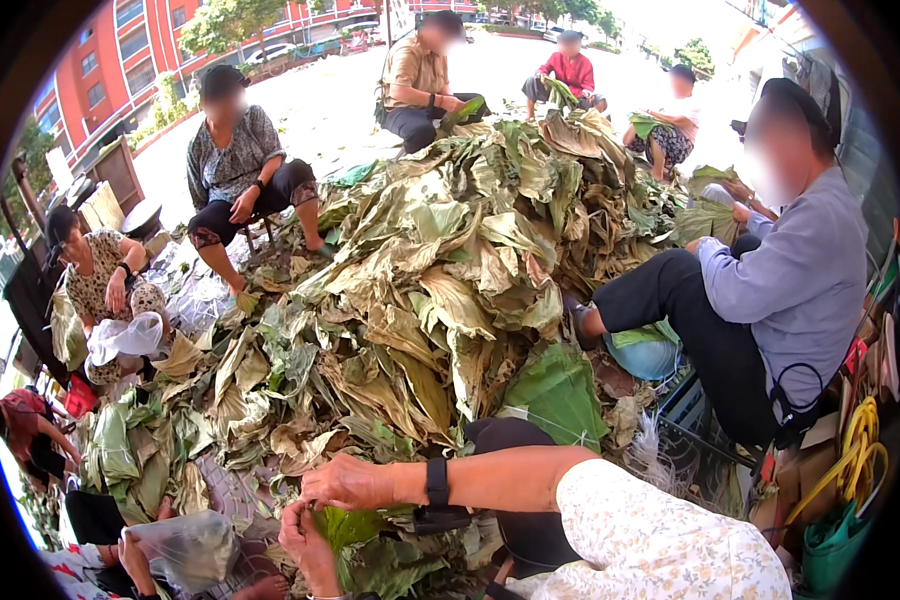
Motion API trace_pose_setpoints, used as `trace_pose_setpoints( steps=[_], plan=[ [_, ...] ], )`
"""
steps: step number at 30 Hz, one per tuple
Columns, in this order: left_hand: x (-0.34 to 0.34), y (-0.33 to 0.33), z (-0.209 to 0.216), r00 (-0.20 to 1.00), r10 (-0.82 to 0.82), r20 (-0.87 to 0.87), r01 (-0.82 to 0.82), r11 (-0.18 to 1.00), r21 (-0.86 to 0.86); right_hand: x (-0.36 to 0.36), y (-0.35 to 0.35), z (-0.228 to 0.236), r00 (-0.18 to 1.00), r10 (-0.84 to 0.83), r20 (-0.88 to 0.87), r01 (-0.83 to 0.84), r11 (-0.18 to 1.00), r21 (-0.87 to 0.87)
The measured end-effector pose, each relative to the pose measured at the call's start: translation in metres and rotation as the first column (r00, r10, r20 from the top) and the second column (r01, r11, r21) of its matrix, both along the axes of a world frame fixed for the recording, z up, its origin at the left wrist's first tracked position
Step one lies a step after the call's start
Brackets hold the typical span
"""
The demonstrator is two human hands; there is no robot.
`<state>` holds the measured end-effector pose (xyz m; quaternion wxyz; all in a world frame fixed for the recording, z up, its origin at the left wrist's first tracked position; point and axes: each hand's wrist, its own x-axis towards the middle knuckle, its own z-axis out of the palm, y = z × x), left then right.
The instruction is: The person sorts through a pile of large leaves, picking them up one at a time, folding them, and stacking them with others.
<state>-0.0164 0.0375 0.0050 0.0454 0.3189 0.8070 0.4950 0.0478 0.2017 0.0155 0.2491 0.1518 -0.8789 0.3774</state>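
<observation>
- In the head view, our left hand grasps a green leaf, which hangs just to its right.
- Our right hand closes in just above the left one, fingers bent; we cannot tell what it pinches.
- Beyond both hands we see a heap of dry leaves, with a broad flat leaf rightward.
- Left of our left hand, another person's hand touches a clear plastic bag.

Pale open pavement: glare, washed white
Brown-green dried leaf heap: diffuse daylight, soft shadows
Red multi-storey building: bent by fisheye
</observation>
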Motion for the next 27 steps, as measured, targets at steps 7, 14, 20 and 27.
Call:
trace_pose_setpoints(
  steps=[7,14,20,27],
  plan=[
    [0.002,0.001,0.017,0.928,-0.016,0.373,-0.011,0.997,0.072,-0.002,0.012,0.007,0.985,0.1,0.14,-0.074,0.98,-0.183],
    [0.006,-0.002,0.001,0.823,-0.205,0.53,0.097,0.97,0.224,-0.008,0.018,0.004,0.886,0.216,0.411,-0.025,0.906,-0.423],
    [0.01,0.0,0.0,0.744,-0.2,0.637,0.027,0.962,0.271,-0.012,0.021,-0.005,0.816,0.33,0.475,-0.005,0.825,-0.565],
    [0.007,-0.003,-0.011,0.762,-0.236,0.603,0.061,0.953,0.296,-0.004,0.012,0.018,0.85,0.268,0.453,-0.087,0.92,-0.382]
  ],
)
